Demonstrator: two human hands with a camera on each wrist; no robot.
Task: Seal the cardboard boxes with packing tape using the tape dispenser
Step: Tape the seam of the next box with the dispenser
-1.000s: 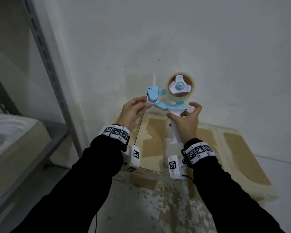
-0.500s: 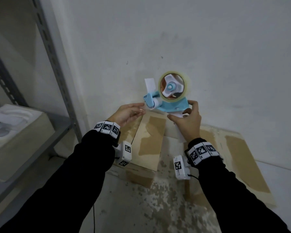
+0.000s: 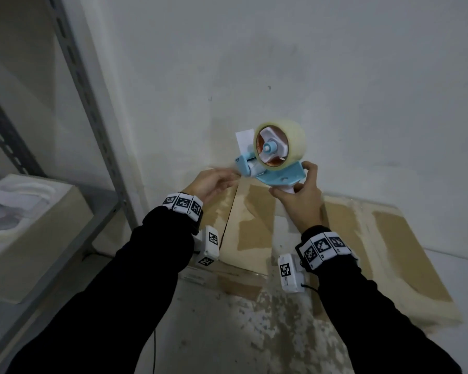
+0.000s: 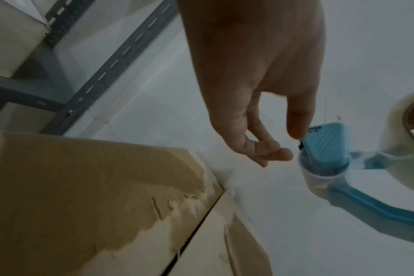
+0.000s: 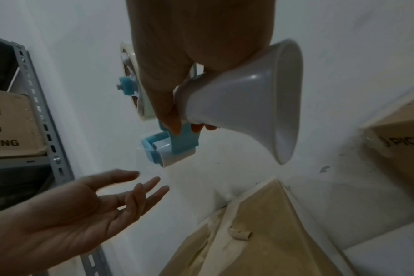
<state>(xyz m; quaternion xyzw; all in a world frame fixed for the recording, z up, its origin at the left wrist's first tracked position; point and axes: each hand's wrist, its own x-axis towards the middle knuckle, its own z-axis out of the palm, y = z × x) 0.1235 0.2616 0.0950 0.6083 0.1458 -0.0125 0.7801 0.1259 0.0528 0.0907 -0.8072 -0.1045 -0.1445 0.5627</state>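
Tape dispenser (image 3: 274, 160), centre frame above the cardboard box (image 3: 257, 225), looks light rigid plastic, best held by its white handle where the right hand (image 3: 300, 198) grips; left hand (image 3: 211, 184) is relaxed, empty, near the roller.

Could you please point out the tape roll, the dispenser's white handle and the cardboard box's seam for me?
tape roll (image 3: 295, 139): head view, on its clear outer band.
white handle (image 5: 236, 104): right wrist view, on its flared body.
seam (image 4: 189, 244): left wrist view, on the dark gap between flaps.

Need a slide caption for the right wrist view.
Right hand grips tape dispenser by its white handle; open left hand below, above cardboard box.
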